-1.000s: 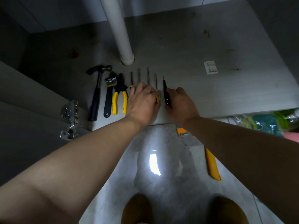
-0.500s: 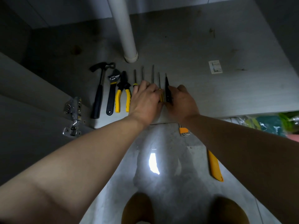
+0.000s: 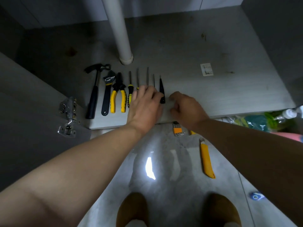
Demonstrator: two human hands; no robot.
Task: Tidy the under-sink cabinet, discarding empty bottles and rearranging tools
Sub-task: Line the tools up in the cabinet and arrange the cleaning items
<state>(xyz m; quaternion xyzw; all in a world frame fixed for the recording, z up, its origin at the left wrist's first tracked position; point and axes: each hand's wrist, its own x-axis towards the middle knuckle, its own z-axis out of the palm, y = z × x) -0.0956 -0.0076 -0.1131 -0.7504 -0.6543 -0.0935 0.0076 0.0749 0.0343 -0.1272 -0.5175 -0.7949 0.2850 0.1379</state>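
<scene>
Left hand [image 3: 144,104] lies flat, fingers spread over the screwdriver handles; right hand [image 3: 185,106] is loosely curled, holding nothing, just beside the black screwdriver [image 3: 162,90] on the cabinet floor [image 3: 229,89]. Best nudge handle ends level with the pliers [image 3: 118,94], shafts parallel.

Single head-worn wide-angle view, looking forward and steeply down, close over cabinet floor [image 3: 213,99]; both forearms entering from below

Hammer [image 3: 94,92], wrench [image 3: 107,92] and pliers [image 3: 118,94] lie on the cabinet floor [image 3: 205,99].
</scene>
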